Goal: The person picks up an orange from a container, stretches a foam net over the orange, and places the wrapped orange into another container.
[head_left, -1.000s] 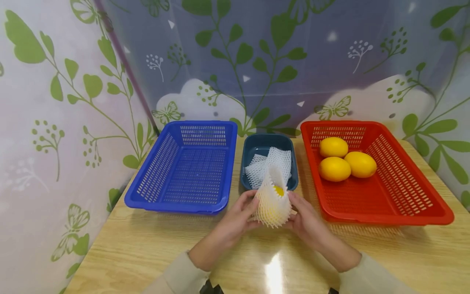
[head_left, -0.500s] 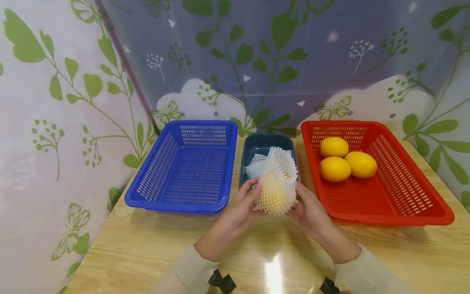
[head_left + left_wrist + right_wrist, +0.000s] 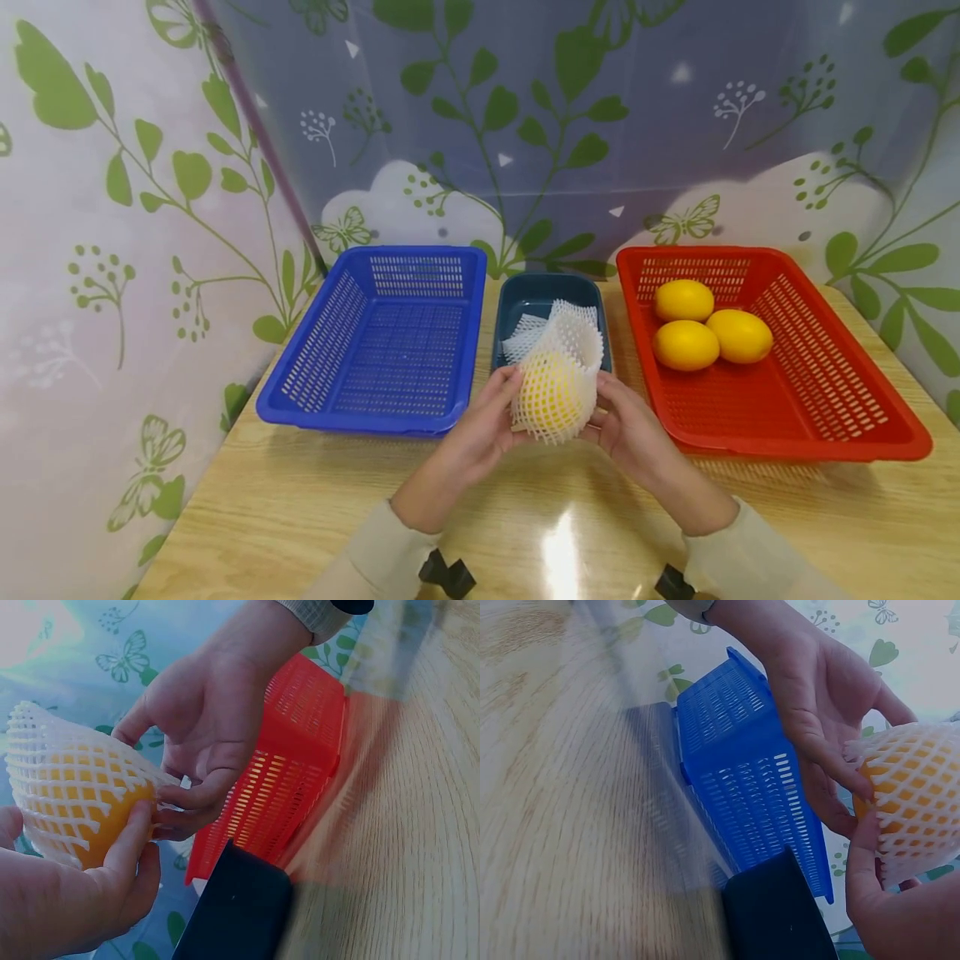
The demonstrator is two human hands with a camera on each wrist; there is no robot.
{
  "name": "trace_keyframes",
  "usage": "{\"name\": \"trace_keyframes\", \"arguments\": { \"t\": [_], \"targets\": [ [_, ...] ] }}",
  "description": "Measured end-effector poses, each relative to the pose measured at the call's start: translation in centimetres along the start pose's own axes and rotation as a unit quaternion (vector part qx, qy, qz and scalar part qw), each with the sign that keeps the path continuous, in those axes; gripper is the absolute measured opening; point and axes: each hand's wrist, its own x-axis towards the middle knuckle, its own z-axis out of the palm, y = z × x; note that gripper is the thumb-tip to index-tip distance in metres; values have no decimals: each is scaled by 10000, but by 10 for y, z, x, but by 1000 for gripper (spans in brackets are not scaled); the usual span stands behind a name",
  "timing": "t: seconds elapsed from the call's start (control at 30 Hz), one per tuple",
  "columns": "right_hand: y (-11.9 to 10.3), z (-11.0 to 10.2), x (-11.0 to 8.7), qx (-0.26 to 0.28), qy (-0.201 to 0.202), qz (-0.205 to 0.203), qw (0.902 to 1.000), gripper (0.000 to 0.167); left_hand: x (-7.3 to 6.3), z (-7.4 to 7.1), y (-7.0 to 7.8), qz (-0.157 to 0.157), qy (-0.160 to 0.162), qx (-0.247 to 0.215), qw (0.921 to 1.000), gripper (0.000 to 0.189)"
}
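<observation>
A yellow lemon (image 3: 112, 825) sits inside a white foam net sleeve (image 3: 553, 396), held up between both hands over the table's near middle. My left hand (image 3: 483, 425) grips its left side, thumb and fingers around the netting. From the right, my right hand (image 3: 626, 425) holds the other side with thumb and fingers. The sleeve's loose open end (image 3: 581, 337) points away, toward the back. In the left wrist view, fingertips of both hands meet at the bare bottom end of the fruit. Behind it, a dark teal tray (image 3: 517, 287) holds more white foam nets (image 3: 522, 333).
A blue basket (image 3: 457, 350) stands to the left of the tray. To the right is a red basket (image 3: 757, 425) with three lemons (image 3: 686, 345) in it. All stand on a wooden table (image 3: 300, 517), with a printed leaf-pattern curtain (image 3: 480, 208) behind.
The lemon has gone deeper into the net, which now covers it with the open end above. Both hands rose slightly, then tilted the wrapped fruit a little left. The baskets stayed put.
</observation>
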Motion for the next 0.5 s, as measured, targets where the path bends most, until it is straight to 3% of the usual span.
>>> {"name": "trace_keyframes", "arguments": {
  "t": [0.5],
  "targets": [
    [6, 2, -1, -210, 19, 175, 9996, 33, 1, -6, -3, -103, -93, 120, 9998, 44]
  ]
}}
